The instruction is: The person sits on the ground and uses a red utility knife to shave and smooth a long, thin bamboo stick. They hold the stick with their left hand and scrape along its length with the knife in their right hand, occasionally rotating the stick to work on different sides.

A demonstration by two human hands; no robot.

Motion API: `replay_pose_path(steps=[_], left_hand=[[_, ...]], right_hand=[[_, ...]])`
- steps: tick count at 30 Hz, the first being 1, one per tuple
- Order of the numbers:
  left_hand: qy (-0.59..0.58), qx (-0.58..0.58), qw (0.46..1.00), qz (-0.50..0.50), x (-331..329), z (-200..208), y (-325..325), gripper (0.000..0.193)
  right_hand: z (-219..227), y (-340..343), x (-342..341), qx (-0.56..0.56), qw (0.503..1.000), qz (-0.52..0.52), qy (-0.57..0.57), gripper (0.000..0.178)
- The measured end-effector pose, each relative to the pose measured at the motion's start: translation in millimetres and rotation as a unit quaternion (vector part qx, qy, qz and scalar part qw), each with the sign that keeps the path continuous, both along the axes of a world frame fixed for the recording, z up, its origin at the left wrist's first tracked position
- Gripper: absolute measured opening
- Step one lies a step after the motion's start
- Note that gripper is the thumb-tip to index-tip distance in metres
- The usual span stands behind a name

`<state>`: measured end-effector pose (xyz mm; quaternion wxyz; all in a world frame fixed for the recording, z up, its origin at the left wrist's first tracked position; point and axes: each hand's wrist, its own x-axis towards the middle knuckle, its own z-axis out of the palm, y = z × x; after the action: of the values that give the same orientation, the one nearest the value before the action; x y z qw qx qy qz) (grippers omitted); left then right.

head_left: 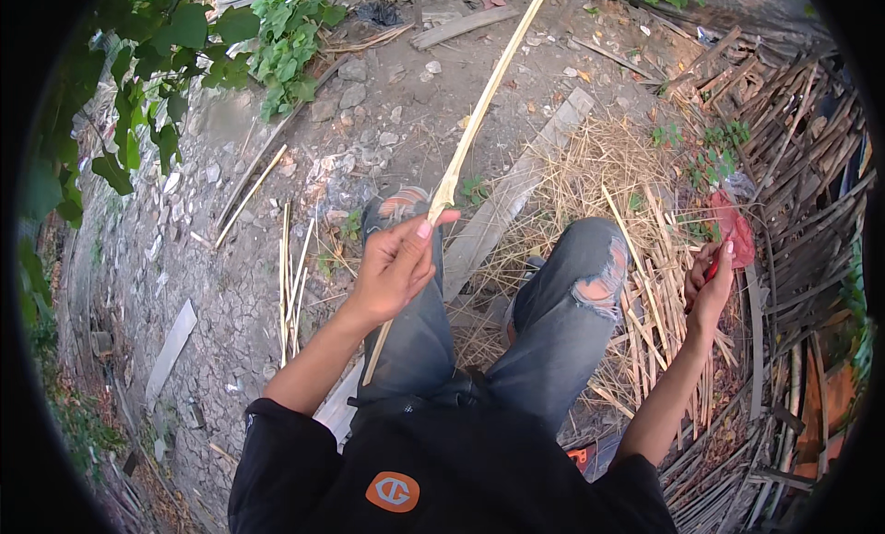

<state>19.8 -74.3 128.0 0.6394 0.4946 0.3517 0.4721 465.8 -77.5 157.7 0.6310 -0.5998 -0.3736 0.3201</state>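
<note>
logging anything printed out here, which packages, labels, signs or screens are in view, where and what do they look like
Rounded orange patch with a white emblem: on the back of the black top, bottom centre.
Small orange mark on dark fabric: by the person's right hip, partly hidden, too small to make out.
Crumpled red plastic wrapper or bag: on the bamboo scraps just above the right hand.
No signs or screens.

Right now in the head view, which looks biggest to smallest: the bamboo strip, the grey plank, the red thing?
1. Bamboo strip, in the left hand.
2. Grey plank, shorter but wider.
3. Red thing, by the right hand.
</note>
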Motion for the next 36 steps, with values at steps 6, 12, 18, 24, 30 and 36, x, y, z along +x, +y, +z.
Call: replay_pose_path(steps=[6, 12, 18, 24, 30, 36], left_hand=[[0.208, 0.125, 0.966, -0.089, 27.1, -55.1, -59.3, 0.038], [0.292, 0.106, 0.943, -0.115, 22.6, -78.5, -77.4, 0.029], [0.343, 0.162, 0.918, -0.117, 26.9, -67.3, -81.2, 0.026], [0.337, 0.183, 0.915, -0.129, 39.9, -81.3, -77.3, 0.026], [0.345, 0.173, 0.911, -0.143, 42.6, -96.2, -68.5, 0.026], [0.361, 0.106, 0.916, -0.137, 31.3, -105.8, -67.8, 0.028]], right_hand=[[-43.2, -47.7, -79.6, -0.019, 0.993, 0.095, -0.060, 0.047], [-66.6, -85.1, -127.3, -0.088, 0.934, 0.157, -0.310, 0.045], [-74.7, -100.5, -145.9, -0.114, 0.884, 0.221, -0.397, 0.047], [-75.8, -104.8, -149.6, -0.133, 0.873, 0.208, -0.420, 0.050], [11.3, -102.0, -153.9, 0.230, 0.880, 0.203, 0.364, 0.039], [54.4, -109.2, -246.4, -0.011, 0.500, 0.741, 0.449, 0.026]])
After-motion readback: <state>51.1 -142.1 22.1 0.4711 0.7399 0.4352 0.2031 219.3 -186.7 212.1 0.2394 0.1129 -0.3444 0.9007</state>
